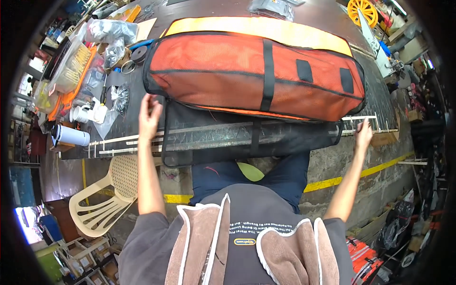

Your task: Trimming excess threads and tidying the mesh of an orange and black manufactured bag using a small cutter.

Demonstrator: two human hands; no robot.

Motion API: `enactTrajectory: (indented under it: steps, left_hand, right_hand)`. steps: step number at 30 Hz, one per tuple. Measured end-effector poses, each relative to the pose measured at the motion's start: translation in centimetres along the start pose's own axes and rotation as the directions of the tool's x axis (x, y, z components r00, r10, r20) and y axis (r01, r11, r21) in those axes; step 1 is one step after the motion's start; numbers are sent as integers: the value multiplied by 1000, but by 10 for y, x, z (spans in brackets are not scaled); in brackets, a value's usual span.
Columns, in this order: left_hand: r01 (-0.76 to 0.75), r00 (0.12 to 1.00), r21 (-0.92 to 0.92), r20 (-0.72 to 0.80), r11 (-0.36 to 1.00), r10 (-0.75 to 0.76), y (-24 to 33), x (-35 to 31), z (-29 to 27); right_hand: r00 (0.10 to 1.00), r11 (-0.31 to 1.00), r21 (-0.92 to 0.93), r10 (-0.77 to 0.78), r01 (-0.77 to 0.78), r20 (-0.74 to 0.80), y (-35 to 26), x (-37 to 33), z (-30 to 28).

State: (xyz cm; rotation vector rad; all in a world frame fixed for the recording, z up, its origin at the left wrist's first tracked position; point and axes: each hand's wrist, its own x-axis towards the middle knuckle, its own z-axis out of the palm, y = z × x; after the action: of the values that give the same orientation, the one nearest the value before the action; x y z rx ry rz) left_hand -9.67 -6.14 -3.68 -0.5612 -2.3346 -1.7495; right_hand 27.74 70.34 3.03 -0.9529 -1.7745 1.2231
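A long orange mesh bag [213, 85] with black edging and a black strap [268, 71] across it lies on the dark worktable [387, 111]. Its black mesh flap [209, 137] hangs over the near table edge towards my lap. My left hand [150, 116] is by the bag's left end, fingers apart; whether it touches the black edging I cannot tell. Off the flap's right corner, my right hand [364, 133] has its fingers curled closed. What they hold, if anything, does not show. A bright yellow-orange panel [256, 28] runs along the bag's far side.
On the table's left are a clear plastic box [71, 66], a screwdriver [103, 95], tape rolls [138, 53] and a white bottle [70, 135]. A beige plastic chair [102, 199] stands below. A yellow wheel [362, 13] is at the far right.
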Motion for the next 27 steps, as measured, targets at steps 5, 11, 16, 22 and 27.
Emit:
enactTrajectory:
  steps: [5,11,16,22,27]
  left_hand:
    - [6,999,-37,-52,999,-7,11,-3,67]
    - [-83,985,-275,-171,958,36,28,31,93]
    - [-176,960,-316,-264,932,92,38,49,105]
    - [-140,932,-89,-349,986,101,78,74,98]
    - [-54,932,136,-350,989,99,146,87,90]
  right_hand:
    - [991,968,235,110,-90,-72,29,-62,76]
    - [985,977,161,156,-142,-77,-15,-71,125]
    - [995,976,211,74,-58,-67,-27,-56,120]
    - [1000,957,288,19,-14,-12,-57,-28,122]
    - [998,938,341,-48,55,-31,-76,-3,112]
